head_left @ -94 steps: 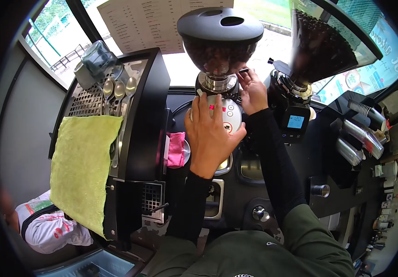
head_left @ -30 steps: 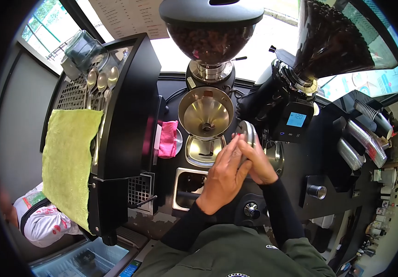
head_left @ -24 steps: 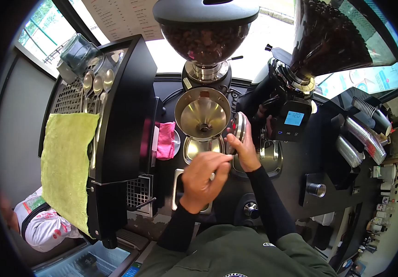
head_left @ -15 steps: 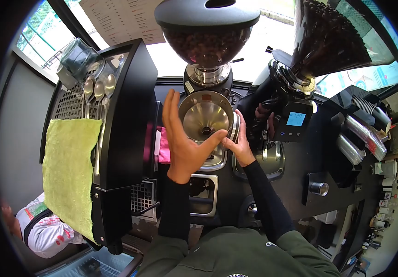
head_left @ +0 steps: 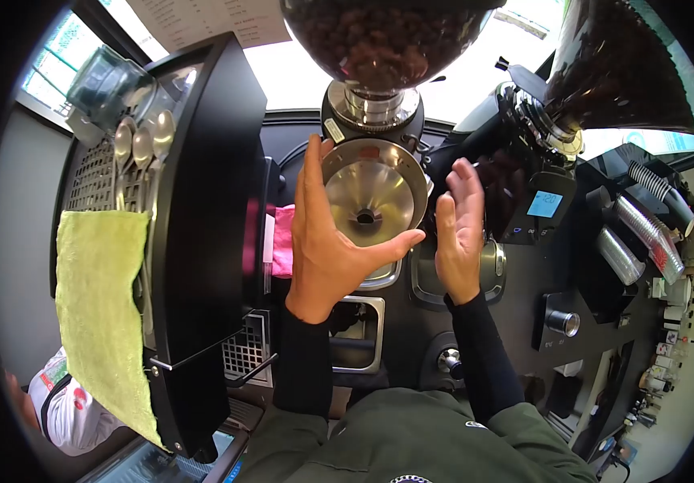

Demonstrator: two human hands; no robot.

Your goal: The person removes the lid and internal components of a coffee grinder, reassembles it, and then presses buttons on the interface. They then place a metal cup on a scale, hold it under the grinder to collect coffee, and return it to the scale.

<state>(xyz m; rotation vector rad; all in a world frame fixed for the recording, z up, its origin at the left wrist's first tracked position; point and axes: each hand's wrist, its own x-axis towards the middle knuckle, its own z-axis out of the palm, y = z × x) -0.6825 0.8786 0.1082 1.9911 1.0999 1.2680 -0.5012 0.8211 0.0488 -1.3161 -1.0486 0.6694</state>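
My left hand [head_left: 332, 251] is open along the left side of a round metal funnel [head_left: 381, 187], thumb spread across the funnel's near edge. Whether it touches the rim is hard to tell. The funnel has a dark hole in its middle and stands in front of a coffee grinder whose hopper [head_left: 387, 48] holds brown beans. To the right of the funnel, apart from it, my right hand [head_left: 461, 241] is raised with fingers stretched and nothing in it.
A black coffee machine [head_left: 202, 201] stands left, with spoons [head_left: 142, 149] and a green cloth [head_left: 105, 314] on top. At right are a second grinder with a lit display [head_left: 544, 204] and stacked plastic cups [head_left: 645, 229]. A metal bin [head_left: 375, 338] sits nearby; another person's sleeve [head_left: 73, 414] shows lower left.
My right hand has come off the funnel's right side and moved right, its fingers opening out. My left hand stays beside the funnel. The camera view has shifted closer.
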